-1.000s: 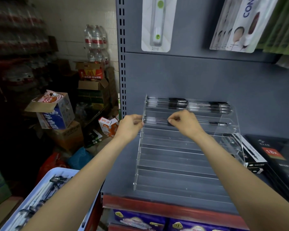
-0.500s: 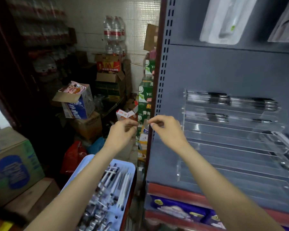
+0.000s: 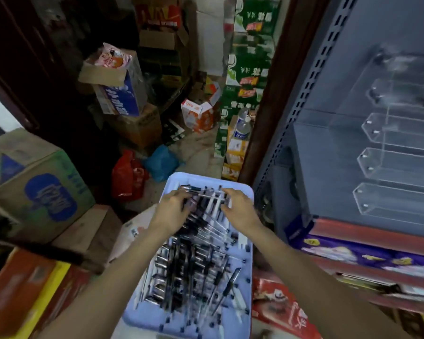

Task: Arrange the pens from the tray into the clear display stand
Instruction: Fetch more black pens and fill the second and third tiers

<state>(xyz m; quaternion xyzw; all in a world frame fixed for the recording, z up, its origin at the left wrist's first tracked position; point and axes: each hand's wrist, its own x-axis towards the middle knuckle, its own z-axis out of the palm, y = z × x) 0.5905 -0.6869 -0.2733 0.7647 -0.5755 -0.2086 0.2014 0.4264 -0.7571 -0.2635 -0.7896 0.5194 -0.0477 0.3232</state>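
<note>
Both of our hands are down in the far end of the tray (image 3: 249,285), fingers curled into the heap of pens (image 3: 194,260); our left hand (image 3: 173,207) has its fingertips buried among the dark barrels, and our right hand (image 3: 240,209) reaches in from the other side with its fingers bent toward one clear pen (image 3: 200,190) that lies crosswise near the tray's far rim. Motion blur keeps us from telling whether either hand has closed on a pen or only touches the pile, so we leave the grip as uncertain. Between our hands the pens run mostly lengthwise, away from us and slightly fanned, while the crosswise pen lies left to right just beyond our fingertips, with our two hands about equally near it. Farther toward us the tray holds many more pens, loosely jumbled. The clear display stand (image 3: 387,172) sits up and to our right on the grey shelf, well apart from the tray, its stepped troughs running left to right; the lower ones look bare. We judge the coming move is to gather a few pens, align them crosswise, and carry them up and right. Cardboard boxes (image 3: 37,182) crowd the floor on our left.
</note>
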